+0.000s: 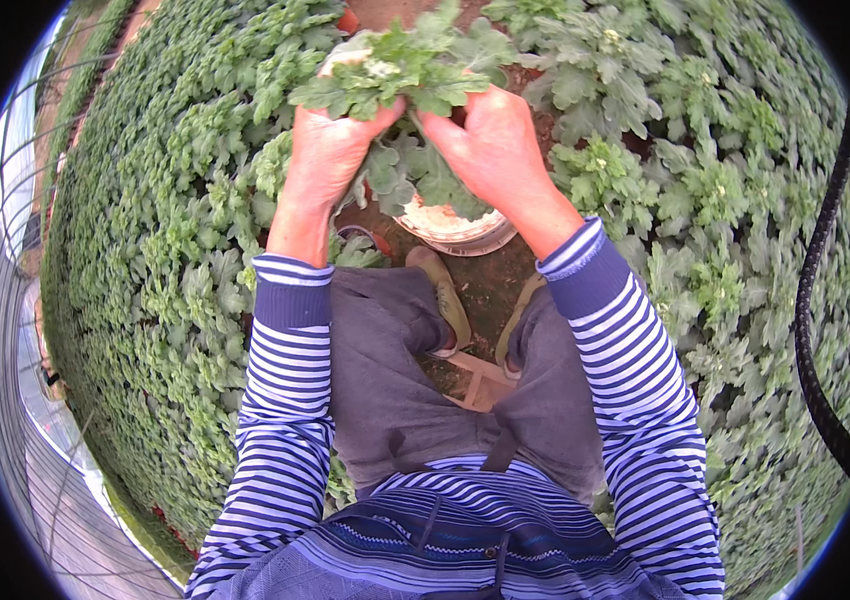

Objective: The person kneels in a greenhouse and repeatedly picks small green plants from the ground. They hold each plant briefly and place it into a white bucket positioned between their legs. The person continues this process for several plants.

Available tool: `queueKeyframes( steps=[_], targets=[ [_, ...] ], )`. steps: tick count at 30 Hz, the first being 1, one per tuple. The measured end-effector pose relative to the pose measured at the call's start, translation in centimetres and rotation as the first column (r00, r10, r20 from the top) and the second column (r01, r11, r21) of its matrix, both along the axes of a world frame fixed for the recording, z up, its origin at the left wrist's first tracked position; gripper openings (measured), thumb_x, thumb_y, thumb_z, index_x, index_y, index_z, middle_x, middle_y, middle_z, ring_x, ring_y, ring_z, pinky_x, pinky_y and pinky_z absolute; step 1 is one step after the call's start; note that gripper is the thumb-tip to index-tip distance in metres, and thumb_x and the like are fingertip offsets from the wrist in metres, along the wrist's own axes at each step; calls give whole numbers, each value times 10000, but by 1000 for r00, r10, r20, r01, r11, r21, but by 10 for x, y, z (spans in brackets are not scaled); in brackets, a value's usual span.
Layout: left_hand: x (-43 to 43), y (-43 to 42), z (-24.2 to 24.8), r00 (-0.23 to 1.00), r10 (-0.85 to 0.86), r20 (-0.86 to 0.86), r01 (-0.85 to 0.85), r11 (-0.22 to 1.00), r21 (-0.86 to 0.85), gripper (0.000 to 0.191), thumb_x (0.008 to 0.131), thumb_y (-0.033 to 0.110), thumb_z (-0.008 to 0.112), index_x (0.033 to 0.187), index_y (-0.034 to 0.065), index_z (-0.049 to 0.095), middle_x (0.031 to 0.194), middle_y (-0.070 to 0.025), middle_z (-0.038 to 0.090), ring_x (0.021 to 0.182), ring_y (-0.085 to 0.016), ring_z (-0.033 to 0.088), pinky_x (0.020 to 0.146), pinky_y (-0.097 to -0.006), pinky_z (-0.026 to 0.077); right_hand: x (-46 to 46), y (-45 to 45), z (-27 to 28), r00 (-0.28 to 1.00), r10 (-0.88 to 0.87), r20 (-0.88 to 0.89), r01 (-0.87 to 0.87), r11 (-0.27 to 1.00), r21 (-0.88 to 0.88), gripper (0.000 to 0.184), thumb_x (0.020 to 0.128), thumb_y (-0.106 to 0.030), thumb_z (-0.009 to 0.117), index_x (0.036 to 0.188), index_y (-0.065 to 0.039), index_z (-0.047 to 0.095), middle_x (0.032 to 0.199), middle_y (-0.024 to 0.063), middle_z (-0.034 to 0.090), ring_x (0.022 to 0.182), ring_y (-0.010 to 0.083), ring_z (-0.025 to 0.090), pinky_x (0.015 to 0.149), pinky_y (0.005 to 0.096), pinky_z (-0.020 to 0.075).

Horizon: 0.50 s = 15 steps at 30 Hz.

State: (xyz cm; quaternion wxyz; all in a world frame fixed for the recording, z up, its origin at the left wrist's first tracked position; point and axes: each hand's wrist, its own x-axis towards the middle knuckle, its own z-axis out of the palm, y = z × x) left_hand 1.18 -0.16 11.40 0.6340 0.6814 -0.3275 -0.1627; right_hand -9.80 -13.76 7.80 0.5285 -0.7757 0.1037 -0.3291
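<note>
A leafy green plant (425, 67) with lobed leaves and a paler top stands at the upper middle, between my two hands. My left hand (331, 139) is at its left side, thumb against a stem below the top leaves, the other fingers hidden by leaves. At the right side, my right hand (489, 135) has thumb and fingers bent together at the leaves and stem. Broad lower leaves hang between my wrists. Beneath them is a round, pale bucket or tub (459, 225), its contents whitish and partly covered by leaves.
Dense rows of similar leafy plants (170, 180) rise on the left and more plants (710, 195) on the right. My shoes (446, 296) rest on dark soil, with a wooden frame (481, 382) below my legs. A reddish pot (374, 238) stands left of the tub.
</note>
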Motion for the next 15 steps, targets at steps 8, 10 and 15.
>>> queueKeyframes(
  steps=[8,10,15],
  targets=[
    [7,-21,-17,965,-19,262,53,991,-124,221,836,60,754,1047,26,694,958,-26,709,885,-115,631,823,-309,528,-2,-16,-16,996,8,-91,0,996,84,261,947,-111,703,1167,28,693,1037,58,747,925,119,640,855,310,508],
    [-2,-19,-9,971,53,235,-13,986,-168,215,811,124,770,997,33,709,918,-87,726,850,-188,671,798,-346,538,0,-31,-29,993,22,-120,-21,1000,4,295,958,-132,704,1205,29,686,1110,76,738,993,133,638,912,311,490],
    [-5,-23,-27,962,142,234,-98,977,-190,231,804,203,754,977,56,712,922,-155,733,859,-332,701,783,-410,547,-4,-34,-27,988,-20,-152,16,999,-30,274,973,-110,683,1202,42,692,1163,68,713,1038,145,615,970,311,461]
  ],
)
